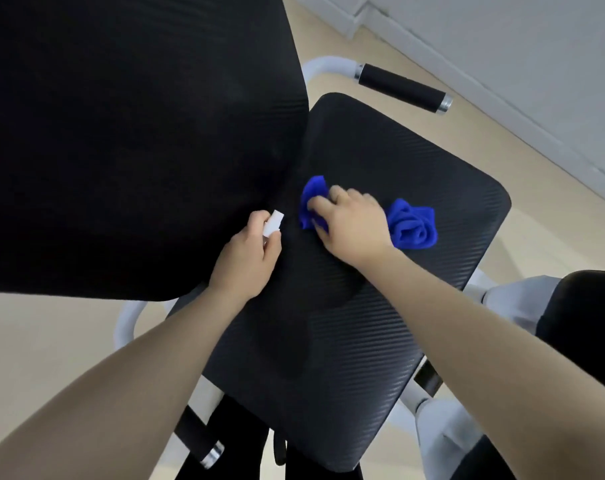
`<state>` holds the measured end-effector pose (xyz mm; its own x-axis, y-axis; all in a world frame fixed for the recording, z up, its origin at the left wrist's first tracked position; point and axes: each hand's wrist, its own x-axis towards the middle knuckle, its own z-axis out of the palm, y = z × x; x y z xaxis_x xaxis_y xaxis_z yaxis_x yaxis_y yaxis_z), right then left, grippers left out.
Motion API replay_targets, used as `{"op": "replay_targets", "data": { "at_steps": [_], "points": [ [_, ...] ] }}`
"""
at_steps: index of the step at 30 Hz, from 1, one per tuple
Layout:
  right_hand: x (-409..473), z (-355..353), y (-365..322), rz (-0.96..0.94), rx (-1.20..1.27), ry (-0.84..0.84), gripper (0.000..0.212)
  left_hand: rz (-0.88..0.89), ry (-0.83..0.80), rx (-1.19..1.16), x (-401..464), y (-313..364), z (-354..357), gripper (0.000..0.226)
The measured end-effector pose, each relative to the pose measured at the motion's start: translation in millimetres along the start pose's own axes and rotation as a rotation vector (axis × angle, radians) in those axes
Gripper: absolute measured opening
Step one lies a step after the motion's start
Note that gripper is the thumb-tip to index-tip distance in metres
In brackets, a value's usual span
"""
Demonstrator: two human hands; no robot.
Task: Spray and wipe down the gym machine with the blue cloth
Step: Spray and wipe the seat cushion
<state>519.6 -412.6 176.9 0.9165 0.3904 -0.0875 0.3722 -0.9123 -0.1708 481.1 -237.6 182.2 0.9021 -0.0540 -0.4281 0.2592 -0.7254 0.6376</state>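
The gym machine's black ribbed seat pad [380, 306] fills the middle, with its black back pad [121, 133] rising at the upper left. My right hand [349, 223] grips a bunched blue cloth [412, 225] on the seat, near the gap to the back pad. Cloth sticks out on both sides of the hand. My left hand [245, 258] holds a small white spray bottle [272, 223] just left of the cloth; only the bottle's top shows.
White frame tubes carry black foam handles at the upper right [403, 88] and lower left [195, 434]. Another black pad [585, 313] sits at the right edge. Beige floor surrounds the machine; a white wall base [502, 81] runs along the upper right.
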Motion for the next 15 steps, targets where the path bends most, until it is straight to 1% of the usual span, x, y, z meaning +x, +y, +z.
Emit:
{"op": "replay_targets", "data": {
  "at_steps": [1, 3, 4, 5, 6, 7, 9, 11, 12, 13, 14, 15],
  "points": [
    [21.3, -1.3, 6.4, 0.130, -0.008, 0.043, 0.026, 0.008, -0.001, -0.004, -0.4, -2.0, 0.3, 0.029],
    [53.6, 1.1, 9.7, 0.423, 0.034, 0.078, 0.031, 0.035, 0.021, -0.020, -2.3, -4.1, 2.0, 0.030],
    [63.1, 3.0, 2.5, 0.532, 0.063, 0.098, 0.033, 0.050, 0.037, -0.025, -2.5, -5.1, 2.4, 0.030],
    [67.0, 4.1, -10.0, 0.584, 0.093, 0.098, 0.035, 0.064, 0.051, -0.032, -3.0, -6.7, 3.1, 0.029],
    [65.7, 6.7, -23.8, 0.554, 0.112, 0.088, 0.037, 0.072, 0.064, -0.038, -3.4, -7.5, 3.9, 0.028],
    [59.7, 9.4, -36.4, 0.482, 0.140, 0.059, 0.037, 0.070, 0.068, -0.045, -3.7, -6.9, 4.1, 0.028],
    [40.4, 11.5, -50.0, 0.265, 0.204, -0.011, 0.037, 0.056, 0.051, -0.051, -4.3, -5.6, 2.1, 0.028],
    [38.0, 1.8, -34.7, 0.046, 0.214, -0.107, 0.036, 0.039, 0.037, -0.058, -4.9, -4.7, -0.3, 0.031],
    [45.1, -2.8, -19.2, -0.017, 0.165, -0.126, 0.036, 0.031, 0.034, -0.068, -5.7, -4.7, -0.6, 0.031],
    [56.2, -6.3, -3.5, -0.020, 0.087, -0.111, 0.036, 0.029, 0.037, -0.079, -6.0, -5.4, -0.6, 0.031],
    [68.9, -9.3, 9.7, 0.050, 0.027, -0.083, 0.035, 0.033, 0.041, -0.089, -6.8, -6.1, 0.0, 0.030],
    [80.1, -11.0, 18.5, 0.165, 0.004, -0.040, 0.035, 0.042, 0.046, -0.096, -7.5, -6.7, 0.9, 0.029]
  ]
}}
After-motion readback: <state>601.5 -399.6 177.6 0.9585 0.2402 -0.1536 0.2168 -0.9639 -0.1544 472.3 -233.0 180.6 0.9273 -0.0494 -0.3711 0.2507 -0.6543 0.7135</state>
